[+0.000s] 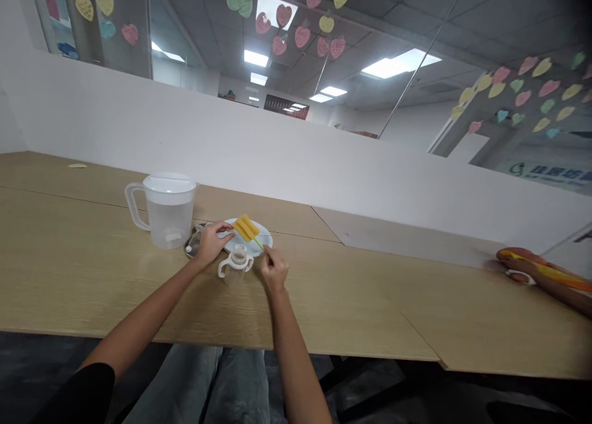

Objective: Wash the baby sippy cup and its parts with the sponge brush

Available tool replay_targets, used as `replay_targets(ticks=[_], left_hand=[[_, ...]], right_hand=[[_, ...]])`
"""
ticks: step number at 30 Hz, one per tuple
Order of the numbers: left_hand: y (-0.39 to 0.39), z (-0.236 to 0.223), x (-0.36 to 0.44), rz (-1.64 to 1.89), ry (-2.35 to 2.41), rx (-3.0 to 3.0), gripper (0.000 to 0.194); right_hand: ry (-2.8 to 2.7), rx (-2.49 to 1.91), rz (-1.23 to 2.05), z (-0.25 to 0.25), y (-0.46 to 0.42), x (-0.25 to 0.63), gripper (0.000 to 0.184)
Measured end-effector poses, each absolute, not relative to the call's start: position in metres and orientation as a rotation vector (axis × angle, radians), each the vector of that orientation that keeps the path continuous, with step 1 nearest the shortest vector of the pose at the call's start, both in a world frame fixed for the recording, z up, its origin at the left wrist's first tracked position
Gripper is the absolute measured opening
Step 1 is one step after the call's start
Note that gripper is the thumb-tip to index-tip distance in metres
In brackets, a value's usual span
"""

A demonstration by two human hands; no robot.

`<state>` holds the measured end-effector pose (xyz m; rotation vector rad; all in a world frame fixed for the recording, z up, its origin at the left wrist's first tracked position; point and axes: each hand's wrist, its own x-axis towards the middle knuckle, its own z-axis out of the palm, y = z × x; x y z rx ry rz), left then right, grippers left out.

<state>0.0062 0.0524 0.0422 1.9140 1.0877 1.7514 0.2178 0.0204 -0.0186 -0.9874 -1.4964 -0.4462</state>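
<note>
My right hand is closed round the thin handle of a yellow sponge brush, whose head hangs over a white plate. My left hand reaches to the plate's left edge, its fingertips pinched near the sponge head; whether they grip it I cannot tell. A small clear bottle with two white handles stands on the table between my hands, just in front of the plate.
A clear plastic jug with a white lid stands left of the plate, with a small dark item beside it. The wooden table runs to a white wall. Another person's hand holds something yellow at the far right.
</note>
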Motion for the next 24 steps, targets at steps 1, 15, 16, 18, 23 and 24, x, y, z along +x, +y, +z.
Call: replay_targets(ticks=[1,15,16,18,23,24], left_hand=[[0.052,0.04,0.006,1.784,1.068,1.893,0.018],[0.042,0.034,0.017,1.798,0.887,1.607,0.034],[0.041,0.034,0.018,1.771,0.902,1.62,0.034],[0.038,0.036,0.018,1.698,0.941,1.653,0.032],[0.035,0.038,0.018,1.689,0.971,1.65,0.031],[0.035,0.038,0.019,1.707,0.989,1.614,0.032]], right_hand=[[-1.532,-0.968,-0.465,-0.019,0.02,0.218,0.028],[-1.605,-0.96,-0.573,-0.022,0.02,0.227,0.027],[-1.602,-0.955,-0.567,-0.022,0.02,0.227,0.028],[-1.598,-0.948,-0.554,-0.022,0.019,0.228,0.029],[-1.603,-0.939,-0.525,-0.021,0.017,0.228,0.028],[-1.605,-0.922,-0.516,-0.021,0.017,0.228,0.027]])
